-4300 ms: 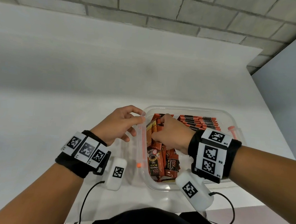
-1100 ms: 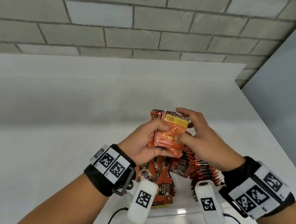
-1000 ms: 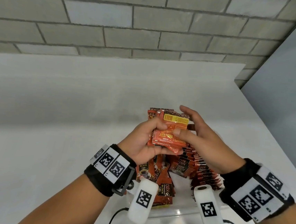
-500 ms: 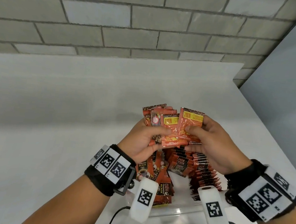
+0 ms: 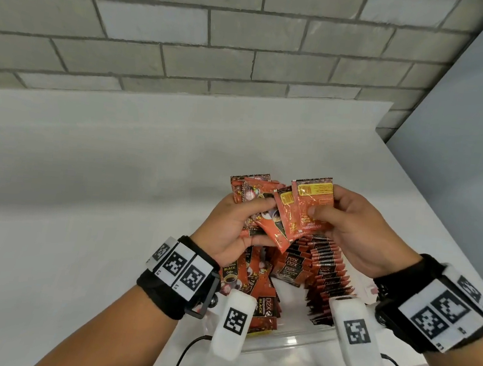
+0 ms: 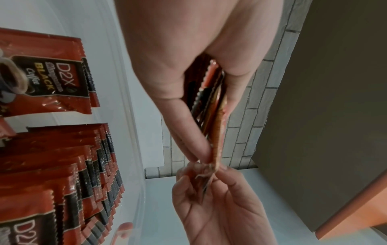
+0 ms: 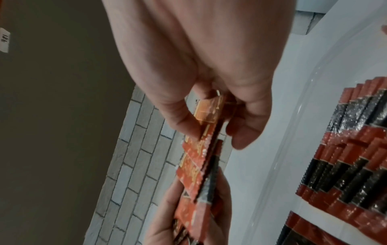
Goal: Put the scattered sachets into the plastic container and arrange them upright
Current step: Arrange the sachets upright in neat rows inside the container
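Above the clear plastic container (image 5: 286, 344) my left hand (image 5: 246, 215) grips a fanned bunch of red coffee sachets (image 5: 272, 215). My right hand (image 5: 330, 218) pinches the rightmost sachet (image 5: 314, 207) of that fan, thumb on its yellow-labelled face. Below the hands, rows of sachets (image 5: 324, 275) stand upright in the container, and a few lie loose at its left side (image 5: 242, 280). The left wrist view shows the held sachets (image 6: 216, 116) edge-on between thumb and fingers. In the right wrist view the pinched sachets (image 7: 201, 149) run down to the left hand (image 7: 188, 215).
The container sits at the near edge of a white table (image 5: 82, 226), which runs back to a grey block wall (image 5: 218, 47). The table's right edge (image 5: 426, 212) lies close beside the container. Wrist-camera cables (image 5: 185, 354) hang near my body.
Both hands lifted a bunch of sachets out of the container. Over the last second the squared stack has fanned out, and the right hand has drawn one sachet to the right.
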Demonstrator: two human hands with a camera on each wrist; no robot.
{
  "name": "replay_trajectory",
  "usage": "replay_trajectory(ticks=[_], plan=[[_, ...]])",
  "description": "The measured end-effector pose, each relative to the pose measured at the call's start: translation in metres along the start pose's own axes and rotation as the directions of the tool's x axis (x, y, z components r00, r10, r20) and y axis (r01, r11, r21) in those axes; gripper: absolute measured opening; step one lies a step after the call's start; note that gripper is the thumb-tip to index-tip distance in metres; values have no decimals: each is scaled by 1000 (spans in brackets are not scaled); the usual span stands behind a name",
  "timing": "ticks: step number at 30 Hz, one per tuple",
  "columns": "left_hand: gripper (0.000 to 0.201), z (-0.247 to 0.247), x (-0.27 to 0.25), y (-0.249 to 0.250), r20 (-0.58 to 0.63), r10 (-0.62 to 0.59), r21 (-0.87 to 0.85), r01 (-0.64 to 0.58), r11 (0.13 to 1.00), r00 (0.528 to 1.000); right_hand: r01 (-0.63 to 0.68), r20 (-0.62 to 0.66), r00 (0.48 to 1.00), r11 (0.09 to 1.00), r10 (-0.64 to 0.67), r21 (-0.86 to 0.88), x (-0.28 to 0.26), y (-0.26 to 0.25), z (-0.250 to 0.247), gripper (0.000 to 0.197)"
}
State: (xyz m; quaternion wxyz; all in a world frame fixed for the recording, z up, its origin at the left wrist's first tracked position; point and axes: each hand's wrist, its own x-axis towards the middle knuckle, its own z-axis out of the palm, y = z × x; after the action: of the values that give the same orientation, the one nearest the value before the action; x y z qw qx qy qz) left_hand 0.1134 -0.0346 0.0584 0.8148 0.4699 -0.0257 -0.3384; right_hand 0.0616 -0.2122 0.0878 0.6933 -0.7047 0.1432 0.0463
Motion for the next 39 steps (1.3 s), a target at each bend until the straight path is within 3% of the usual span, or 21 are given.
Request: replay_trajectory(ticks=[5,9,14,19,25,31,36,39], plan=[[32,3,-1,-1,-2,-18,-5,18,1000,1000,2,54,999,996,3,-87,-4,-2,3,25],[26,1,-2,1,19,-76,-100,77,992,997,23,-1,1000,997,-23,-76,-2,0,0,27],[33,-1,-1,3,36,-73,-170,78,982,997,80,-75,994,997,-78,23,-3,0,-5,28],[34,1,-4,6,58,-69,-25,71,997,996,82,-17,997,992,-81,100,-4,-6,-10,29],[6,-1,-2,4,31,-65,112,62,992,997,73,46,997,984,-66,-162,-3,-9,-9,26],[34,-1,-1,3,19,-65,198,60,978,998,67,128,991,974,-40,-218,-2,-10,-9,25],[43,1,1,6,11,-92,251,86,964,996,80,83,995,966,-61,-247,1,-8,-6,26],[39,1,2,9,-11,-101,261,100,960,995,85,73,995,964,-69,-250,1,-8,-5,27]])
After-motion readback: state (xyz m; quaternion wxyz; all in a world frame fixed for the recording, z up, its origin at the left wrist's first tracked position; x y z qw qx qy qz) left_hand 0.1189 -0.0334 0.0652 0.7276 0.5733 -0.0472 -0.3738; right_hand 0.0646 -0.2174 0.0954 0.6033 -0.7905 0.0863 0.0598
